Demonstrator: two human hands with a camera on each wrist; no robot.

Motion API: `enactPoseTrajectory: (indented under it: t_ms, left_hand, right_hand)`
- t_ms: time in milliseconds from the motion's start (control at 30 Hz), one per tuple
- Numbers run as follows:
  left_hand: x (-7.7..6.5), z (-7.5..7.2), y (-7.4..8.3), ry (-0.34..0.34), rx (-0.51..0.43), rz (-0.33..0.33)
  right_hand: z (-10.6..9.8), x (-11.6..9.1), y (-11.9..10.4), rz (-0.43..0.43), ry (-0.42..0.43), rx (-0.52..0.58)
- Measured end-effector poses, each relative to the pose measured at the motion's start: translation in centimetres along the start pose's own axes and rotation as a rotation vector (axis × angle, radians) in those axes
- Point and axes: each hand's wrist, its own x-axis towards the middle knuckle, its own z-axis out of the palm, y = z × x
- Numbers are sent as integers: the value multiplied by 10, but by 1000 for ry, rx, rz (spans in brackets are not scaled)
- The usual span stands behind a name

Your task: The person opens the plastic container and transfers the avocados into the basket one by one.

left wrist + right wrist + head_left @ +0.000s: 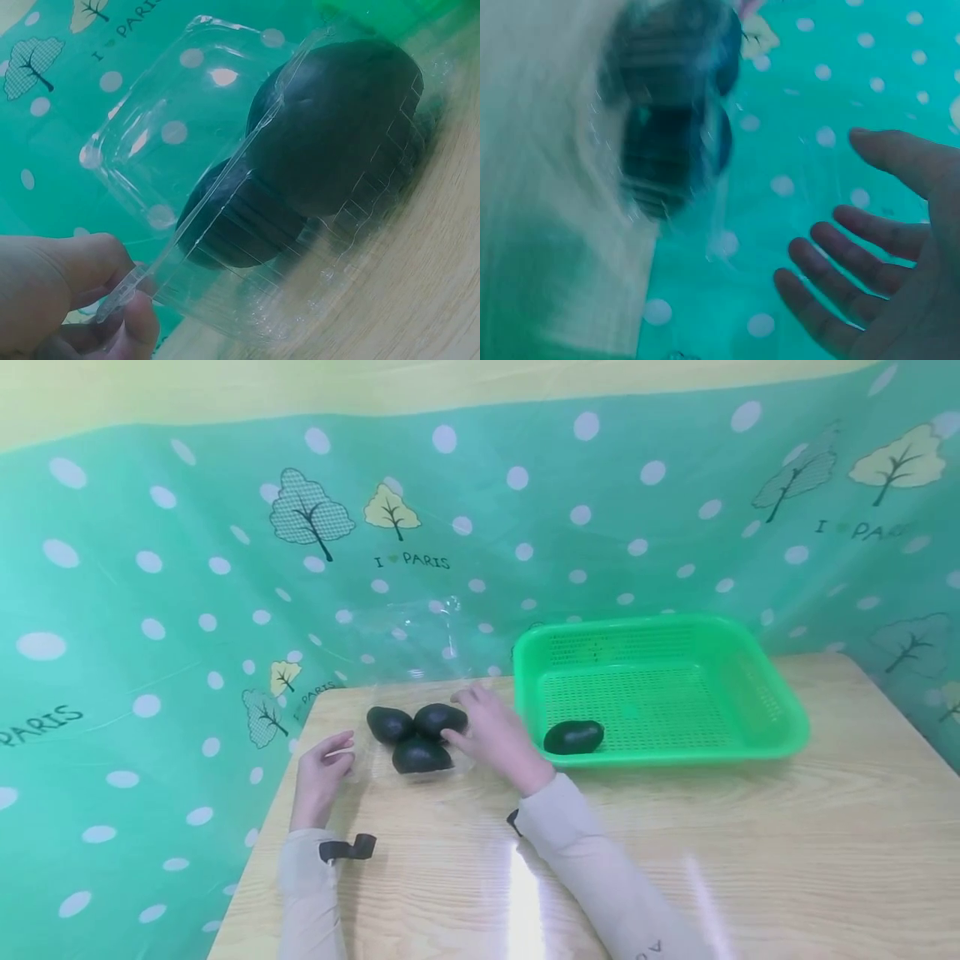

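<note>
Three dark avocados (422, 755) lie in a clear plastic clamshell box (191, 240), its lid raised at the back. My left hand (321, 777) is at the box's left side; in the left wrist view its thumb and fingers pinch the rim near a corner. At the box's right side is my right hand (497, 735), which overlaps the right-hand avocado (439, 721) in the head view. The right wrist view shows that hand's fingers (870, 266) spread, nothing between them, apart from the box. A fourth avocado (573, 737) lies in the green plastic basket (783, 727).
The basket stands on the wooden table (847, 827), to the right of the box. A green dotted cloth (637, 510) with printed trees hangs behind the table and along its left side. Black straps (347, 847) show at the sleeves.
</note>
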Motion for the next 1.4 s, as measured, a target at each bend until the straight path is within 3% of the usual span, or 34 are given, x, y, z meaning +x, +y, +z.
enactPoseTrajectory:
  t_ms: [533, 1033, 1400]
  left_hand:
    - [-1, -7, 6, 7, -10, -6]
    - [-1, 0, -2, -2, -26, 2]
    - [-2, -1, 0, -5, -30, -2]
  right_hand:
    - [25, 14, -33, -17, -88, 8]
    - [63, 10, -18, 73, -230, 3]
    - [73, 11, -19, 80, -218, -15]
